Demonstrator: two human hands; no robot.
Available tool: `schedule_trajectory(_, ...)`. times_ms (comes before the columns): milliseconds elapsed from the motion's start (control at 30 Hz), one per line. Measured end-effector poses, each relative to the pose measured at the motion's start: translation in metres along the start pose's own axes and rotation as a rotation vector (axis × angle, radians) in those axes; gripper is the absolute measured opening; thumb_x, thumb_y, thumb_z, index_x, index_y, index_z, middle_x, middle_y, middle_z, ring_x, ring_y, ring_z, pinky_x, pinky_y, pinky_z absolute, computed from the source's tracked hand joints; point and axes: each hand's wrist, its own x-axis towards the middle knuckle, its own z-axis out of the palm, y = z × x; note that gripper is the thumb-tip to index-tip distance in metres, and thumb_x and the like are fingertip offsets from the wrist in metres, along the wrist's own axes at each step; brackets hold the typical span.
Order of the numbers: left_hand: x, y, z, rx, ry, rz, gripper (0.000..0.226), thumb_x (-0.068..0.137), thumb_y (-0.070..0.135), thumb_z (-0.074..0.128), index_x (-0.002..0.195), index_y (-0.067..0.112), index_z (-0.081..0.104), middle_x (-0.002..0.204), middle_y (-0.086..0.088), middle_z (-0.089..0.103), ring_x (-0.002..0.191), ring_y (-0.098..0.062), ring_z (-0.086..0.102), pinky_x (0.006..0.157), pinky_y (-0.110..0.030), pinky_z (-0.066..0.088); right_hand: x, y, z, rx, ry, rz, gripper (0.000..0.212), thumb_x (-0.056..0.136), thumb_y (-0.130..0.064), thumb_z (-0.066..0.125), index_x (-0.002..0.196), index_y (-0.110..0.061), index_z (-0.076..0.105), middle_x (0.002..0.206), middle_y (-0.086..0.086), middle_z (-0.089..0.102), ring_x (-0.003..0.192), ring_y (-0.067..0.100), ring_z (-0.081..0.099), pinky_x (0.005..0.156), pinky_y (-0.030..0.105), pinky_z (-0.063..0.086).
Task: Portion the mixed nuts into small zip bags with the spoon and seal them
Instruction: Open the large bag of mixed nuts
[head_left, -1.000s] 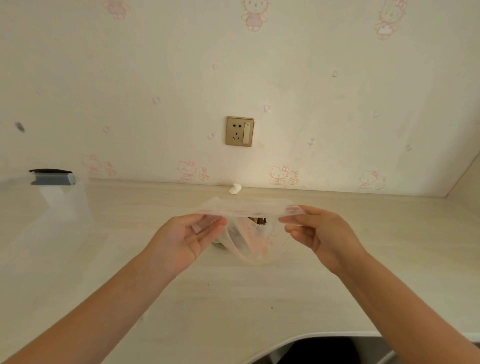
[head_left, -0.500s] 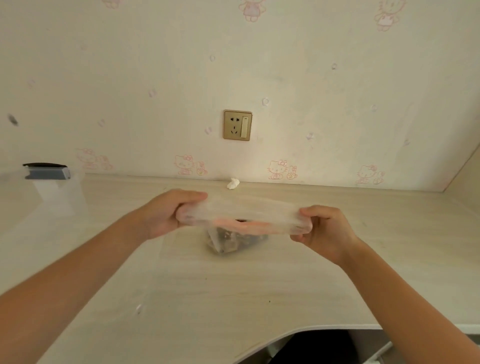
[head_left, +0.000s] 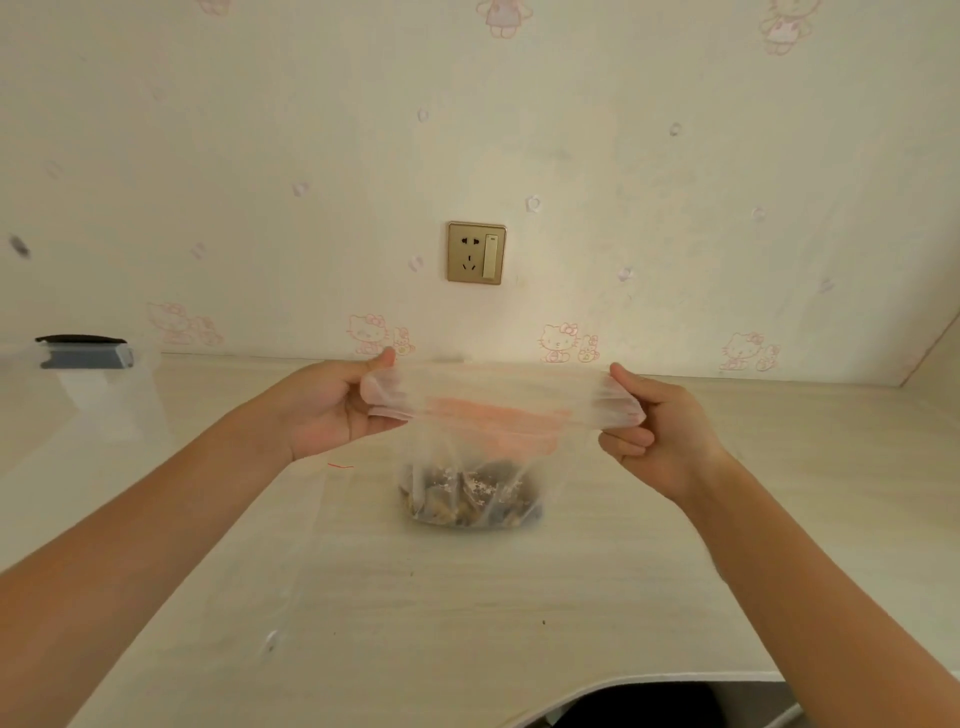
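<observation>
Hanging between two hands, one clear zip bag (head_left: 493, 410) was held up over the middle of the counter (head_left: 649, 571), its top edge pulled taut from side to side. A pink strip (head_left: 498, 418) ran across the film just under that edge.

- Contents: mixed nuts (head_left: 470, 493), brown and dark, heaped low and resting at counter level. They showed through creased film. Whether they sat inside the held bag or in another one behind it could not be told.
- Left hand (head_left: 322, 410): fingers (head_left: 387, 358) pinching the bag's left top corner, thumb on top, the other fingertips veiled by bunched film.
- Right hand (head_left: 660, 431): fingers (head_left: 623, 447) curled and pinching the right top corner, with film gathered over the fingertips.
- Flat clear bag (head_left: 260, 571): lay on the counter to the near left, partly under the left forearm, a short red mark at its far edge. It was apart from the nuts.
- Clear container (head_left: 83, 358): stood at the far left edge against the wall, with a grey and black top.
- Wall socket (head_left: 476, 253): gold-coloured, fixed to the wall above and behind the bag.
- Wallpaper (head_left: 675, 208): pale, printed with faint pink cartoon cats. The stretched bag top hid part of the line where it met the counter.
</observation>
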Motion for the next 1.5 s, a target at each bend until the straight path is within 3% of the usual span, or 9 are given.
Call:
schedule_trajectory(167,0.013,0.025,0.028,-0.151,0.013,0.114,0.006,0.092,0.018,0.064,0.088,0.015,0.066,0.074,0.001,0.064,0.061,-0.010,0.062,0.053,-0.022,0.055,0.010,-0.020,0.022,0.031,0.052,-0.106,0.039,0.106,-0.020,0.049,0.069,-0.012,0.057,0.055,-0.004,0.036,0.039,0.009,0.026,0.049,0.025,0.015)
schedule_trajectory(300,0.015,0.017,0.031,-0.114,-0.034,0.062,0.035,0.103,0.005,0.044,0.084,0.005,0.073,0.073,-0.005,0.068,0.061,-0.013,0.066,0.057,-0.024,0.056,0.001,-0.020,0.021,-0.090,0.089,-0.012,0.031,0.097,-0.035,0.063,0.074,-0.016,0.054,0.061,-0.005,0.034,0.046,0.011,0.021,0.047,0.024,0.017)
schedule_trajectory(400,0.008,-0.004,0.026,0.037,0.072,0.003,0.044,0.099,-0.006,0.028,0.077,0.002,0.065,0.054,-0.003,0.055,0.039,-0.010,0.050,0.043,-0.018,0.027,-0.015,-0.005,0.016,-0.379,0.068,0.029,0.029,0.072,-0.029,0.087,0.084,-0.017,0.063,0.070,-0.002,0.039,0.053,0.013,0.024,0.045,0.025,0.028)
schedule_trajectory(533,-0.004,-0.013,0.032,0.137,0.140,0.008,0.020,0.099,0.027,0.064,0.094,0.008,0.069,0.081,-0.005,0.073,0.059,-0.017,0.063,0.052,-0.025,0.051,-0.013,0.015,0.015,-0.856,0.340,-0.117,0.030,0.079,-0.016,0.081,0.102,-0.017,0.062,0.071,0.000,0.056,0.043,0.012,0.037,0.043,0.027,0.033)
schedule_trajectory(667,-0.022,-0.011,0.044,0.772,0.214,0.071,0.061,0.059,0.048,0.091,0.103,0.020,0.058,0.092,0.003,0.057,0.055,-0.010,0.044,0.045,-0.020,0.035,-0.007,0.014,0.010,-1.040,0.530,-0.295,0.006,0.085,-0.018,0.067,0.086,-0.022,0.062,0.078,0.002,0.069,0.048,0.010,0.049,0.052,0.029,0.038)
schedule_trajectory(833,-0.030,-0.022,0.048,1.222,0.389,0.394,0.029,0.081,0.015,0.067,0.099,0.027,0.048,0.098,0.003,0.057,0.069,-0.015,0.053,0.057,-0.030,0.040,-0.021,0.016,0.009,-1.125,0.632,-0.353,0.012,0.080,-0.024,0.069,0.083,-0.027,0.057,0.087,-0.009,0.066,0.065,0.015,0.056,0.062,0.037,0.046)
schedule_trajectory(1067,-0.043,-0.042,0.047,1.666,0.479,0.498,0.047,0.085,0.038,0.075,0.102,0.032,0.032,0.105,0.007,0.045,0.074,-0.015,0.057,0.058,-0.032,0.041,-0.038,0.029,0.021,-1.033,0.585,-0.457,0.013,0.083,-0.011,0.069,0.077,-0.019,0.060,0.060,-0.008,0.054,0.053,0.011,0.046,0.052,0.031,0.039)
schedule_trajectory(1267,-0.047,-0.040,0.046,1.776,0.455,0.503,0.040,0.086,0.022,0.066,0.101,0.030,0.030,0.108,0.005,0.047,0.067,-0.017,0.054,0.054,-0.032,0.034,-0.044,0.029,0.026,-1.005,0.569,-0.471,0.014,0.083,-0.007,0.068,0.076,-0.018,0.061,0.059,-0.007,0.054,0.049,0.007,0.043,0.048,0.026,0.038)
schedule_trajectory(1500,-0.048,-0.025,0.028,1.392,0.757,0.909,0.025,0.084,0.014,0.073,0.089,0.020,0.049,0.100,0.004,0.049,0.084,-0.025,0.053,0.067,-0.040,0.042,-0.050,0.036,0.037,-1.053,0.544,-0.487,0.017,0.083,-0.006,0.066,0.076,-0.020,0.061,0.072,-0.003,0.064,0.045,0.005,0.043,0.042,0.020,0.035)
